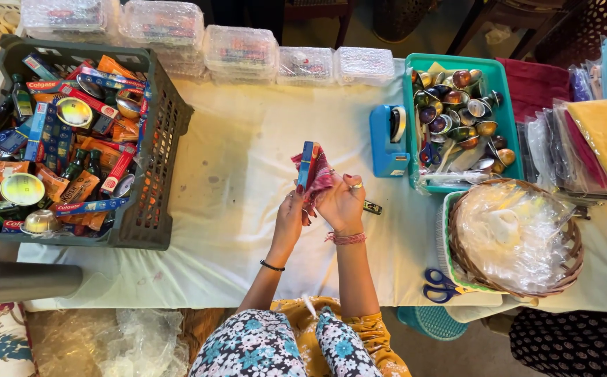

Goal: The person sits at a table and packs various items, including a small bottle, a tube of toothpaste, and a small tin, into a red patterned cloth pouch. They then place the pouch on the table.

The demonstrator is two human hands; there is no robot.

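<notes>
Both my hands meet over the middle of the white-covered table point(240, 160). My right hand point(343, 202) grips a bundle: a small blue and orange box point(307, 162) standing on end with a red patterned cloth point(319, 176) wrapped against it. My left hand point(291, 218) touches the lower side of the cloth, its fingers curled on it. A small dark object point(372, 207) lies on the table just right of my right hand.
A dark crate point(151, 174) of boxes, tubes and small bowls stands at the left. A blue tape dispenser point(388, 141), a teal tray point(506, 112) of shiny small bowls, a wicker basket point(569, 258), blue scissors point(440, 285) and stacked cloth packets point(604, 132) lie right. Clear lidded boxes point(240, 50) line the far edge.
</notes>
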